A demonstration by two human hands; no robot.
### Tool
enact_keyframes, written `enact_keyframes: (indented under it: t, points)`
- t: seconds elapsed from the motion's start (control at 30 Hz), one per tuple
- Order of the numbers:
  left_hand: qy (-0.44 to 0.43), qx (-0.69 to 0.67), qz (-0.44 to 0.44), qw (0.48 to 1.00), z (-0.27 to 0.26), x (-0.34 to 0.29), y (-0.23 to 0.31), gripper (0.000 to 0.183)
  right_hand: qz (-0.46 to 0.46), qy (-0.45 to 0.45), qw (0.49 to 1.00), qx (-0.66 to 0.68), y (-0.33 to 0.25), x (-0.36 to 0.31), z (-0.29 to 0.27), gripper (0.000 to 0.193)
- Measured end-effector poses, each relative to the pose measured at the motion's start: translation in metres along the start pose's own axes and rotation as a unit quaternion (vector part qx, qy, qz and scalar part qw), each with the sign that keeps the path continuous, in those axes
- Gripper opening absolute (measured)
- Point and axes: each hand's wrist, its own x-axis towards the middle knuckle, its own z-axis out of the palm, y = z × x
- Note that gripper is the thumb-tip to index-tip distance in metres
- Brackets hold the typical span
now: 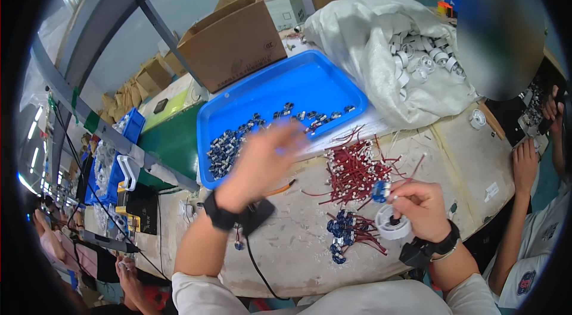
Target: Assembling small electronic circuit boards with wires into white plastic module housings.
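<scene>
My right hand (420,210) is closed, its thumb and fingers pinching a small blue circuit board (380,191) with a red wire. Just under those fingers is a white round plastic part (392,227) with a dark centre; whether the hand also grips it I cannot tell. My left hand (271,151) is smeared by motion over the front edge of the blue tray (280,82), its fingers unclear. Small blue circuit boards (226,151) lie heaped in the tray. Between the hands spreads a pile of red wires (354,172). Nearer me sit several boards with red wires attached (342,231).
A white sack (369,35) of white round parts stands behind on the right, and a cardboard box (232,47) behind the tray. A black cable (256,264) crosses the near table. A co-worker's hand (525,166) is at the right edge; another person sits at the left.
</scene>
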Motion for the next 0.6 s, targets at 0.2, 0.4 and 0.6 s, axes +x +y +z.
enact_keyframes:
  t: [0.2, 0.4, 0.6]
  points:
    - [-0.128, 0.257, -0.150, 0.946, -0.012, 0.003, -0.136, 0.038, -0.029, -0.007, 0.998, -0.050, -0.006, -0.010, -0.021, 0.012]
    - [-0.060, 0.168, -0.160, 0.971, -0.026, -0.016, -0.199, 0.034, -0.106, -0.059, 0.986, -0.118, 0.004, -0.022, -0.030, 0.015]
    - [-0.195, 0.246, -0.255, 0.914, -0.047, 0.023, -0.124, 0.063, -0.076, -0.047, 0.989, -0.115, -0.007, -0.043, -0.036, 0.014]
